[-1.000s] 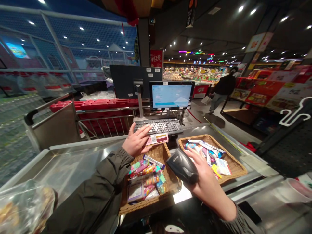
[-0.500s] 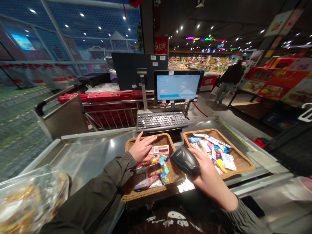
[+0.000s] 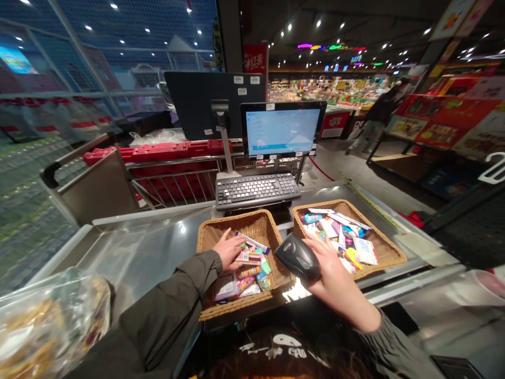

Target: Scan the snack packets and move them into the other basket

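My right hand [image 3: 335,281] is wrapped around a black handheld barcode scanner [image 3: 299,258], its head pointing left over the left wicker basket [image 3: 205,231]. Inside that basket, my left hand [image 3: 229,251] has its upper fingers stretched out and its lower fingers at the end of a pink packet [image 3: 249,257] with a barcode label; the thumb is hidden. Just beyond the packet lies a slim white-and-purple packet [image 3: 254,242]. Small colourful packs, among them an orange-striped roll [image 3: 249,271] and a clear-topped box [image 3: 224,287], fill the near part of the basket.
A second wicker basket [image 3: 389,258] of small packs stands at right. Behind are a keyboard [image 3: 256,190], a lit screen [image 3: 282,131] and a dark monitor back [image 3: 197,105]. A clear bag of food [image 3: 51,316] sits at left. A person [image 3: 379,113] stands beyond the counter.
My left hand has lowered into the left basket with the pink packet. The slim white-and-purple packet now shows more fully. My right hand keeps the scanner in nearly the same place.
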Demonstrator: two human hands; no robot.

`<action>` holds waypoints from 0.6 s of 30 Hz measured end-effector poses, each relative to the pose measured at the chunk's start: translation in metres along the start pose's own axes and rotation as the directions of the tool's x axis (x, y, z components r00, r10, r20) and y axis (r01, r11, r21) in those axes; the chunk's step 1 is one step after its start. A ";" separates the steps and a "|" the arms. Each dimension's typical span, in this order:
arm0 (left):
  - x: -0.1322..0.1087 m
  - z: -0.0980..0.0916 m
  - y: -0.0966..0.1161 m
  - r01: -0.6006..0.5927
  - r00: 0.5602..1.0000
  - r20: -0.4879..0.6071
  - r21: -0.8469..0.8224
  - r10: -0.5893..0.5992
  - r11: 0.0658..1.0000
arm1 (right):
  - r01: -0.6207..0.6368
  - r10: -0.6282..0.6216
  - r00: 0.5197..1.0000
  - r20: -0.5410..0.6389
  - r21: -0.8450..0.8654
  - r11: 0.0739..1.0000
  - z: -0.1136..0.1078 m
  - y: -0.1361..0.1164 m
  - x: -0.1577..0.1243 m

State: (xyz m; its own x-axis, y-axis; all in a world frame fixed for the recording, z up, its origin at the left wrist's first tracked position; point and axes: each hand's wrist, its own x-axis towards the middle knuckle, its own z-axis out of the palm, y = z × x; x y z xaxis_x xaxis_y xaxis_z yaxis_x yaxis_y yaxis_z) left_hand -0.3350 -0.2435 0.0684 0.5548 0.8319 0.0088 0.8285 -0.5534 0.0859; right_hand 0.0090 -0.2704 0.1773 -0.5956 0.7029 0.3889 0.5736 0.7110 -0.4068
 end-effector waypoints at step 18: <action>0.107 -0.066 0.068 -0.051 0.999 -0.010 0.047 0.051 0.998 | -0.341 0.315 0.919 -0.238 -0.077 0.937 -0.039 0.095 -0.074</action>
State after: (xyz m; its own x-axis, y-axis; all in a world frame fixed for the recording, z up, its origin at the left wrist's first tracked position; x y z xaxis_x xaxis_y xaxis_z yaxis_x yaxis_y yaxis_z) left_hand -0.2245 -0.1895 0.1411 0.5957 0.8029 0.0227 0.8019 -0.5961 0.0388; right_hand 0.1293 -0.2545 0.1419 -0.2326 0.8744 0.4258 0.7840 0.4277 -0.4499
